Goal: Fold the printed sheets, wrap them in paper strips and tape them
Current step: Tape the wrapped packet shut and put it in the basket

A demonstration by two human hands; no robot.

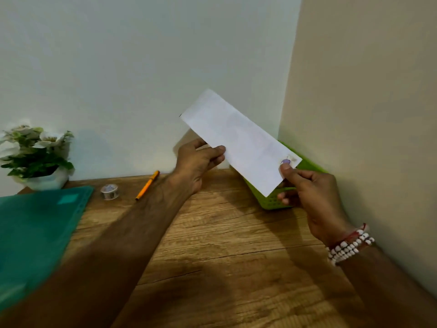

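The right hand (312,197) had its grip closed on the near corner of the folded sheet (238,140), thumb on top beside a small purple print, fingers underneath. The left hand (198,162) pinched the long lower edge partway along, thumb over and fingers behind. Held at two points like this, the long white strip stayed flat and taut in the air, tilted up toward the wall, probably so its edges could be checked or lined up for another fold. It hung above the green basket (272,202) in the corner, clear of the wooden worktop (224,245). The tape roll (109,192) and an orange pencil (147,185) lay to the left, near but apart, likely kept within reach for the taping. A green mat (35,233) and a potted plant (35,157) sat further left.
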